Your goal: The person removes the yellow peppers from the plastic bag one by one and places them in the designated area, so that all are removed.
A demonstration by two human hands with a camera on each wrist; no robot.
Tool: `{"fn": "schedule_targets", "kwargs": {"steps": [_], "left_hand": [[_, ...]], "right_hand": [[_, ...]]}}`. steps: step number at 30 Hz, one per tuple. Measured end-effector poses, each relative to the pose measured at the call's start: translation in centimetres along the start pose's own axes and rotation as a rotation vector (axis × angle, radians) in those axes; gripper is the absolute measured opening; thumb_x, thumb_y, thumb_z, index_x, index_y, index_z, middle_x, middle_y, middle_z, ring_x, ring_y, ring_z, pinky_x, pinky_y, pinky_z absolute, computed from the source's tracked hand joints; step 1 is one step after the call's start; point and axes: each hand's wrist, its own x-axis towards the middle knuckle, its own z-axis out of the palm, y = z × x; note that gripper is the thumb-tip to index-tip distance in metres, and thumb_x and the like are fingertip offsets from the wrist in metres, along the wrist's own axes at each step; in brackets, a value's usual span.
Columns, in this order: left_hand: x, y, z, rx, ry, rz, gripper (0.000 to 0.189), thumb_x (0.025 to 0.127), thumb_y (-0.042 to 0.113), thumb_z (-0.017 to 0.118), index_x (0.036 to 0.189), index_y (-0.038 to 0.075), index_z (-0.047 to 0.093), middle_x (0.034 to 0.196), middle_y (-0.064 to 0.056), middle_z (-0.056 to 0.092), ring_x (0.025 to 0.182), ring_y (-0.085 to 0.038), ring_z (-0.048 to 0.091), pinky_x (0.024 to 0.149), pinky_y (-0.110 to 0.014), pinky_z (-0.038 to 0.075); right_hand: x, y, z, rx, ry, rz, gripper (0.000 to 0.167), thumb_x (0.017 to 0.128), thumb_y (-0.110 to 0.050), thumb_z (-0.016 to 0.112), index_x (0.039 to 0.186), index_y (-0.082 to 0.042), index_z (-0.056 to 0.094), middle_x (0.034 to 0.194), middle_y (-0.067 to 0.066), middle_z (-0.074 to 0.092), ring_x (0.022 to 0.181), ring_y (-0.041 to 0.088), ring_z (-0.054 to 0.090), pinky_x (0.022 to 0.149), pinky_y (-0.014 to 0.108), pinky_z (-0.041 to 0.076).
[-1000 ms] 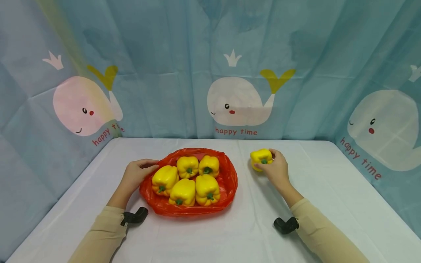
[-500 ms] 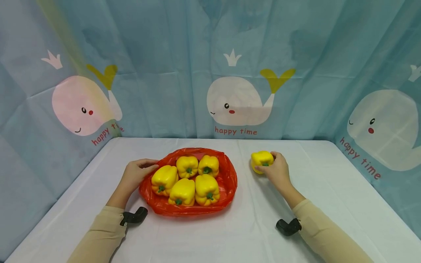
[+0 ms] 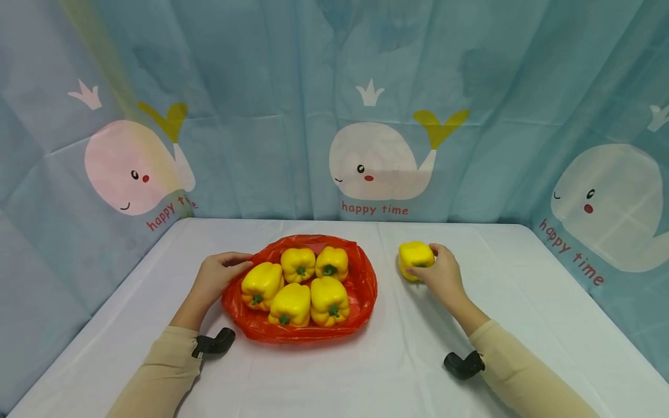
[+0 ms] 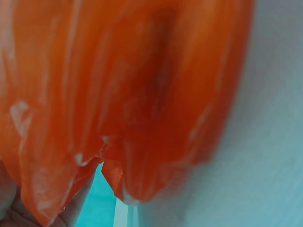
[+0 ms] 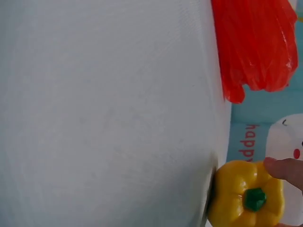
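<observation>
Lone pepper edged downward!

Head view: it's pinched by the right hand, kept apart from 5 peppers inside the red bag, held by the left hand. Left wrist: hold confirmed. Right wrist: green stem shown.

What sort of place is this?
Probably a makeshift recording booth rather than a kitchen: a whale-print curtain hangs on three sides of a white-covered table, and black devices sit at both wrists.

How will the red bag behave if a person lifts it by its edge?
The red bag will probably fold, as its film is creased. It may sag under the five yellow peppers, whose rounded sides could let them roll.
</observation>
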Motion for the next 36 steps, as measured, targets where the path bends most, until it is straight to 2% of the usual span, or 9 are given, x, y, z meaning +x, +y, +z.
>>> {"fn": "schedule_targets", "kwargs": {"steps": [4,8,11,15,22,29,36], "left_hand": [[0.0,0.0,0.0,0.001,-0.001,0.004,0.051,0.097,0.044,0.061,0.131,0.006,0.064,0.136,-0.02,0.061,0.131,-0.035,0.05,0.11,-0.051,0.045],[0.0,0.0,0.0,-0.001,-0.004,-0.001,0.052,0.096,0.044,0.061,0.132,0.006,0.064,0.137,-0.02,0.061,0.131,-0.035,0.05,0.11,-0.051,0.046],[0.0,0.0,0.0,-0.003,-0.007,-0.004,0.053,0.096,0.045,0.061,0.132,0.006,0.064,0.137,-0.02,0.06,0.132,-0.036,0.049,0.11,-0.051,0.045],[-0.1,0.0,-0.1,-0.001,-0.002,-0.004,0.053,0.096,0.044,0.062,0.132,0.006,0.064,0.137,-0.02,0.06,0.132,-0.036,0.049,0.11,-0.051,0.045],[0.0,0.3,-0.1,0.0,0.002,-0.002,0.053,0.096,0.045,0.062,0.132,0.006,0.064,0.136,-0.02,0.061,0.132,-0.036,0.049,0.11,-0.051,0.045],[0.0,0.3,-0.1,0.01,-0.001,-0.004,0.052,0.096,0.044,0.062,0.131,0.006,0.064,0.136,-0.02,0.061,0.131,-0.036,0.049,0.11,-0.051,0.045],[0.0,0.0,-0.1,0.008,0.007,0.001,0.054,0.095,0.047,0.062,0.131,0.006,0.065,0.136,-0.02,0.062,0.131,-0.035,0.05,0.111,-0.051,0.044]], "right_hand": [[-0.6,-0.4,-0.5,0.027,0.03,-0.041,0.076,0.086,-0.018,0.075,0.146,0.008,0.037,0.151,0.029,0.041,0.14,0.044,0.039,0.118,0.054,0.034],[-1.7,-1.5,-0.6,0.154,0.066,-0.099,0.067,0.089,-0.017,0.074,0.144,0.003,0.043,0.151,0.022,0.045,0.143,0.037,0.039,0.119,0.047,0.035],[-2.7,-2.6,-0.2,0.273,0.041,-0.125,0.065,0.089,-0.016,0.075,0.143,0.001,0.045,0.149,0.018,0.048,0.143,0.03,0.041,0.117,0.039,0.036],[-4.1,-4.1,0.6,0.361,-0.032,-0.127,0.066,0.088,-0.02,0.077,0.143,-0.003,0.045,0.149,0.013,0.049,0.141,0.026,0.045,0.112,0.035,0.04],[-5.9,-6.1,2.1,0.357,-0.097,-0.136,0.067,0.084,-0.021,0.08,0.142,-0.005,0.049,0.145,0.012,0.054,0.138,0.028,0.05,0.106,0.039,0.046],[-7.1,-7.2,4.3,0.374,-0.152,-0.166,0.068,0.08,-0.023,0.084,0.139,-0.005,0.053,0.144,0.012,0.055,0.137,0.03,0.051,0.107,0.044,0.047],[-7.7,-8.1,6.2,0.321,-0.203,-0.135,0.069,0.079,-0.026,0.084,0.138,-0.006,0.055,0.141,0.013,0.058,0.133,0.03,0.053,0.103,0.046,0.051]]}}
